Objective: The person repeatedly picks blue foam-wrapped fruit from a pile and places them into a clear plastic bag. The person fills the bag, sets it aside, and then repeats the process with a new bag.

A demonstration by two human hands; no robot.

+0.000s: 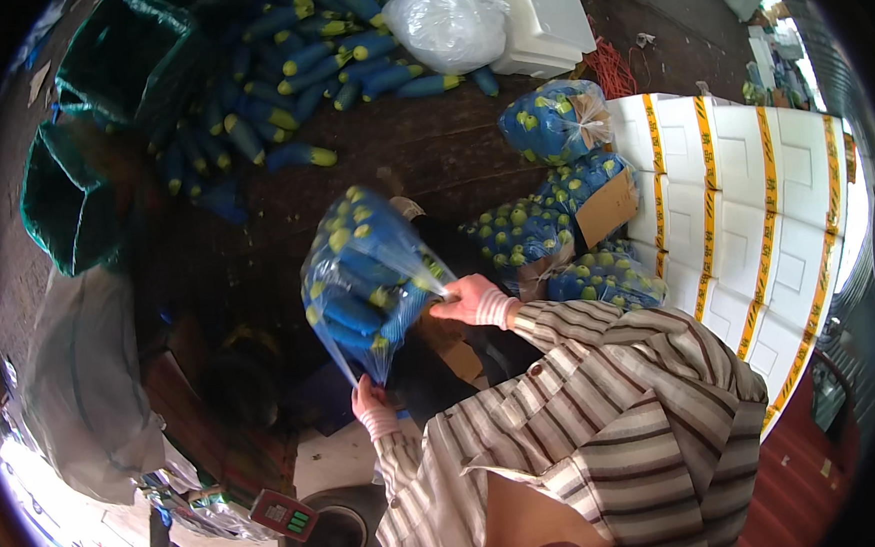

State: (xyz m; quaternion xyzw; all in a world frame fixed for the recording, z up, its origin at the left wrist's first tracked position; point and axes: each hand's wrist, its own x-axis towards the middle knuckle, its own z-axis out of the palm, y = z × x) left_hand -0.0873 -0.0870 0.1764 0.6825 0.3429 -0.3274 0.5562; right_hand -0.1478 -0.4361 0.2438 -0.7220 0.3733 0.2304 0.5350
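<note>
A clear plastic bag [363, 278] hangs before me, filled with long vegetables in blue sleeves whose yellow-green ends show through the film. My right hand [473, 300] pinches one gathered corner of the bag's mouth. Lower and to the left, my left hand [372, 404] grips the opposite edge of the mouth. Between the two hands the film is pulled taut, and the bag tilts away from me. Beyond it, a large heap of loose blue-sleeved vegetables [312, 63] covers the dark floor.
Several filled bags [525, 230] sit to the right, against stacked white foam boxes [719, 203] with yellow tape. At the back stand a white foam box [538, 19] and a bundle of clear plastic [448, 24]. Green sacks [68, 198] and a digital scale display [284, 514] are at left.
</note>
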